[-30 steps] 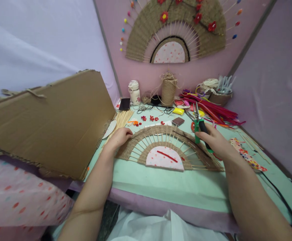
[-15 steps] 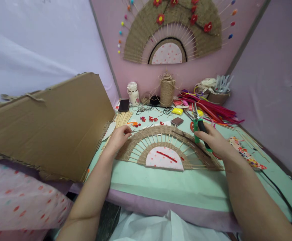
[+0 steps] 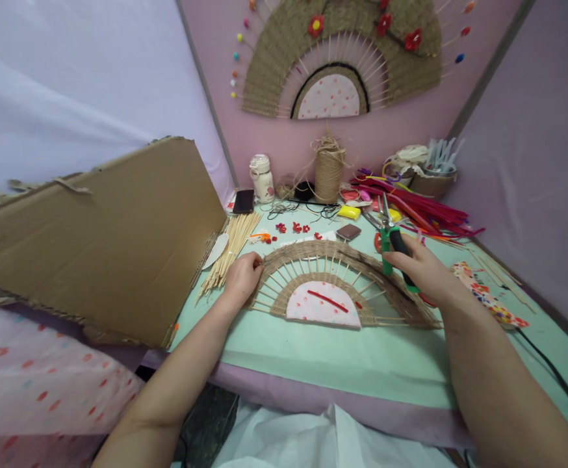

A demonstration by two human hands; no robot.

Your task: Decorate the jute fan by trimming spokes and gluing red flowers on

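Observation:
My right hand [image 3: 420, 263] is wrapped round pliers [image 3: 386, 247] with green and black handles. Their metal jaws point away from me and stand slightly apart, above the right part of a woven twine fan [image 3: 308, 250]. The fan lies on the table, with thin sticks across its gap and a pink dotted half-circle [image 3: 308, 305] at its base. Dark thin twigs [image 3: 391, 286] run along its right side. At the fan's left edge my left hand [image 3: 243, 276] is closed, its fingertips pinched together; what they hold is too small to make out. A red strip [image 3: 327, 300] rests on the half-circle.
A bundle of thin sticks [image 3: 230, 250] lies beyond my left hand, next to a tall cardboard sheet [image 3: 118, 240]. Behind the fan are small red flowers [image 3: 297, 227], a twine spool [image 3: 329, 172] and a white bottle [image 3: 263, 179]. Red pipe cleaners [image 3: 425, 211] lie at the back right.
My left hand has shifted right and slightly down along the fan's left edge, uncovering more of the stick bundle. The right hand still holds the pliers. The view has shifted slightly.

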